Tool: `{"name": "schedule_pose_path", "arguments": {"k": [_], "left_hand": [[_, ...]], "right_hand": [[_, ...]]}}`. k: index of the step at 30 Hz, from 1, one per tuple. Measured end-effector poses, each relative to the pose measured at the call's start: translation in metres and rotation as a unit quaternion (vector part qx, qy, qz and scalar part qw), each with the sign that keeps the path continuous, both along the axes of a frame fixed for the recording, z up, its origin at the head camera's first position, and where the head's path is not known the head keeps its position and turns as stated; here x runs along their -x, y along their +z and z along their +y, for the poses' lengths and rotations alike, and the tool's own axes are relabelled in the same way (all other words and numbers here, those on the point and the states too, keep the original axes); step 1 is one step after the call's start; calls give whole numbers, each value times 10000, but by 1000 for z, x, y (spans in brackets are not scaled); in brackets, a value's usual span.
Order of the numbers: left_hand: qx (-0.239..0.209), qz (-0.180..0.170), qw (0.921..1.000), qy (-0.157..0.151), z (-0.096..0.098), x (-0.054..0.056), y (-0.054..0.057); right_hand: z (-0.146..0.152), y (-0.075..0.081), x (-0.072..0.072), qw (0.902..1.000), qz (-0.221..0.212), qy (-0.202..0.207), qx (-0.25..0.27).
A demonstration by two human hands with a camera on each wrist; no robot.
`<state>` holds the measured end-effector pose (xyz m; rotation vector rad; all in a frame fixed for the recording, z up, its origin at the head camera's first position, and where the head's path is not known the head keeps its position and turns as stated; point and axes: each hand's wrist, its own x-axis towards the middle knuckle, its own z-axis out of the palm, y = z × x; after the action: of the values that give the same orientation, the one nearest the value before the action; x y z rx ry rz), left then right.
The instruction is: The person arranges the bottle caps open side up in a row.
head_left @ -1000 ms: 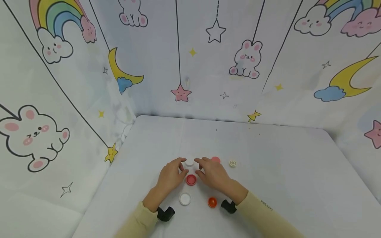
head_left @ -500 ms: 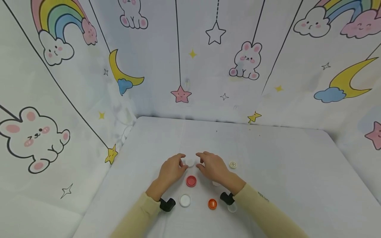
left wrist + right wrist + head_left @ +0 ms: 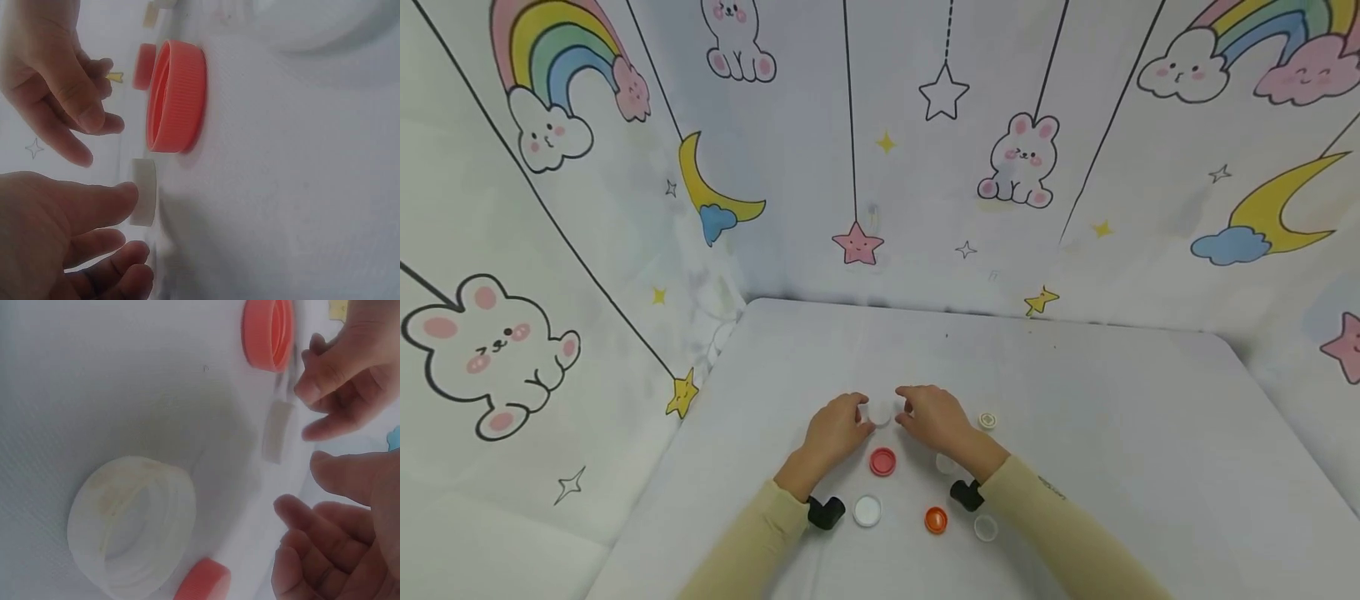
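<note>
A white bottle cap (image 3: 880, 414) lies on the white table between my two hands. My left hand (image 3: 833, 431) is at its left side, fingers relaxed; in the left wrist view the thumb overlaps the cap, and I cannot tell whether it touches. My right hand (image 3: 937, 418) is at the cap's right, fingers loosely bent and apart from it in the right wrist view. Closer to me sits a red ridged cap (image 3: 883, 462), open side up. Behind the right hand a smaller red cap (image 3: 205, 581) is hidden from the head view.
Nearer me are a white cap (image 3: 867, 511), an orange-red cap (image 3: 936, 521) and a translucent cap (image 3: 986, 527). Another whitish cap (image 3: 945, 464) is partly under the right wrist. A cream patterned cap (image 3: 987, 421) lies to the right. A printed cloth (image 3: 925, 183) hangs behind the table.
My right hand and forearm have shifted slightly forward, now covering the smaller red cap and uncovering two pale caps near the wrist. The white cap stays between the hands.
</note>
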<state>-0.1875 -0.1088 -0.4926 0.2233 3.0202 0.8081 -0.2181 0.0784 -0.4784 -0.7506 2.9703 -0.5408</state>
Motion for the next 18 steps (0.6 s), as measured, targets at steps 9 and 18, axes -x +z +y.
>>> {"name": "schedule_pose_path", "arguments": {"k": [9, 18], "left_hand": [[75, -68, 9999, -6, 0, 5, -5], [135, -18, 9998, -138, 0, 9, -9]], "right_hand": [[-9, -6, 3, 9995, -185, -19, -263], [-17, -12, 6, 9993, -270, 48, -237]]}}
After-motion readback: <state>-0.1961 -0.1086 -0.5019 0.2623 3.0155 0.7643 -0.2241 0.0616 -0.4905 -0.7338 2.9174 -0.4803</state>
